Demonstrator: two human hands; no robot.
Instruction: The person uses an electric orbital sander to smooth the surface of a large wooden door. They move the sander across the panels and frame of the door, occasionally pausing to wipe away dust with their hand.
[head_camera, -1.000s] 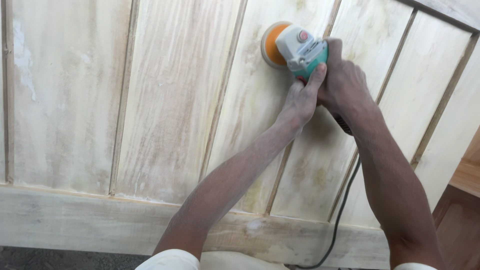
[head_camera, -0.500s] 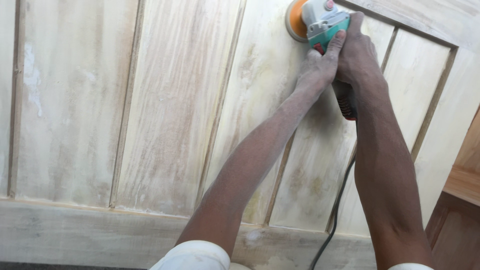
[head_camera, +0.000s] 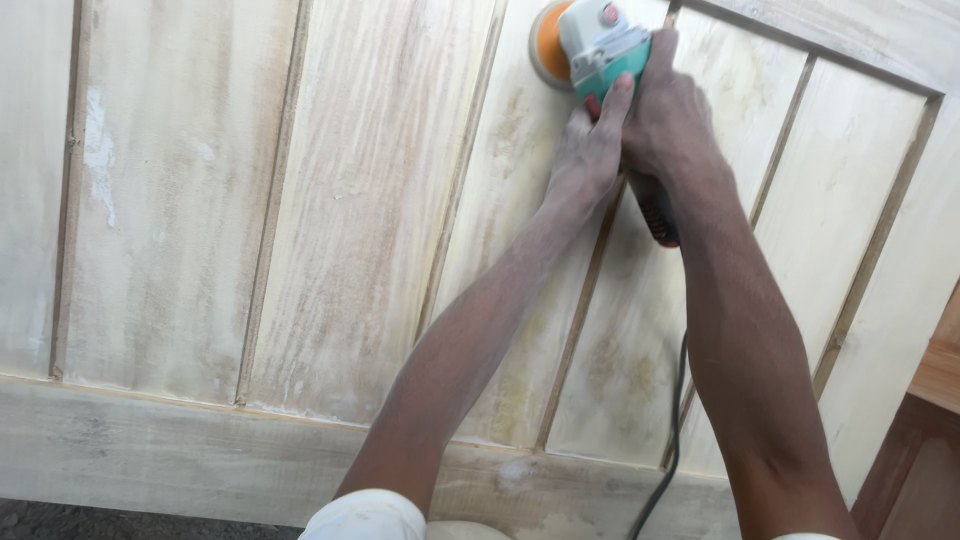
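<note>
On one wooden door (head_camera: 300, 200) — two hands, left hand (head_camera: 588, 150) and right hand (head_camera: 672, 120), grip one sander (head_camera: 592, 45).

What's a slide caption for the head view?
Both hands, left and right, press a green sander onto a pale panelled door.

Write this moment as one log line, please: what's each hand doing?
left hand: steadies sander | right hand: grips sander | disc: flat on pale door panel | cord: trails toward person

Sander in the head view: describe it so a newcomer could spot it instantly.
Start at the pale wooden door panel filling the view and follow both forearms to the top edge. There both hands, left hand and right hand, grip the sander. It alone is coloured: teal-and-grey body, orange disc, black cord trailing down.
</note>
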